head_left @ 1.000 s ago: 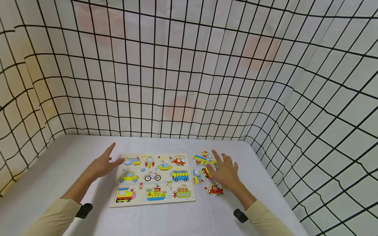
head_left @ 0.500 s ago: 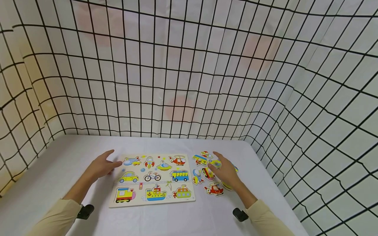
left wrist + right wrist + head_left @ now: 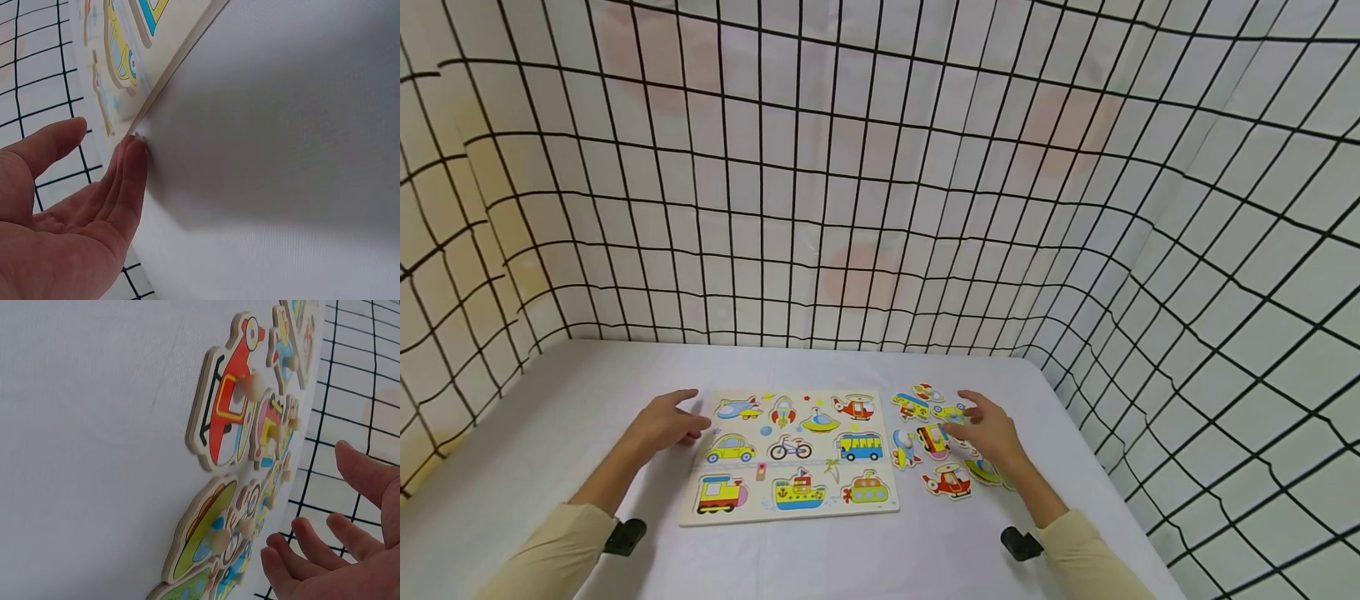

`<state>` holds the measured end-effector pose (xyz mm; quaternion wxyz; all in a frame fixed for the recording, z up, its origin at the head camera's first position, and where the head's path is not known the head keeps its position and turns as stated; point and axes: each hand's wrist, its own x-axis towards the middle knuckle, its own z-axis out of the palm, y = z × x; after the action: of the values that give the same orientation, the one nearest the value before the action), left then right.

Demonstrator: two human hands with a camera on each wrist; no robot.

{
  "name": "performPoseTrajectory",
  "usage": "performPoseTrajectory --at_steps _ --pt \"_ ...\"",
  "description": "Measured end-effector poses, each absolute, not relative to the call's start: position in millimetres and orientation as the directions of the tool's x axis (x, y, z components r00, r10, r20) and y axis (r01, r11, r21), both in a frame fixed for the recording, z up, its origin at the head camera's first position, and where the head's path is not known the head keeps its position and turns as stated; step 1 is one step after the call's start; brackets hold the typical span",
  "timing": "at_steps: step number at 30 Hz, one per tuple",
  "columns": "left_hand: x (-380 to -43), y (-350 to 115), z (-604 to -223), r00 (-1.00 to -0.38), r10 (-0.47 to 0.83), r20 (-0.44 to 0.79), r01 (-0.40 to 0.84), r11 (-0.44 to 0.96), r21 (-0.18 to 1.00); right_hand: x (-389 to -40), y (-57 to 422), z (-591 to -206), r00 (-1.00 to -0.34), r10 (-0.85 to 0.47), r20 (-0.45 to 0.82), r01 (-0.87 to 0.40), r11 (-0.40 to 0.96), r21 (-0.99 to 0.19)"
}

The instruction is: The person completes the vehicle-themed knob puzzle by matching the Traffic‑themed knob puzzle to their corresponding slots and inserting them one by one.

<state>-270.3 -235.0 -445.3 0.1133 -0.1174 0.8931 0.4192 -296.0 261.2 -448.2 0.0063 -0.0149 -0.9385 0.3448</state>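
A wooden puzzle board (image 3: 790, 517) printed with vehicles lies flat on the white table. At its upper left edge is my left hand (image 3: 662, 423), fingers mostly straight and thumb apart. In the left wrist view, the fingertips (image 3: 134, 150) meet the board's corner (image 3: 150, 103). My right hand (image 3: 992, 433) hovers over loose knobbed pieces to the board's right, holding nothing. Among them are a red helicopter piece (image 3: 228, 403), a green flying saucer piece (image 3: 203, 528), a train piece (image 3: 934, 440) and a plane piece (image 3: 903, 450). Some pieces are partly hidden under the right hand.
White cloth walls with a black grid (image 3: 820, 208) enclose the back and sides. A bus piece (image 3: 912, 406) and a rocket piece (image 3: 927, 392) lie at the back of the loose group. White table surface (image 3: 797, 567) stretches in front of the board.
My right hand has shifted right, uncovering more of the train and flying saucer pieces. The left hand's index finger has come down from its raised pose. The board and pieces stay put.
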Motion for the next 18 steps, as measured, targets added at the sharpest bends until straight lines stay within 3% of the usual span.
performPoseTrajectory --at_steps 18 --pt "-275 -232 -459 -0.932 -0.172 -0.318 -0.357 0.569 0.741 -296 310 -452 -0.996 0.086 0.001 0.062 0.723 -0.688"
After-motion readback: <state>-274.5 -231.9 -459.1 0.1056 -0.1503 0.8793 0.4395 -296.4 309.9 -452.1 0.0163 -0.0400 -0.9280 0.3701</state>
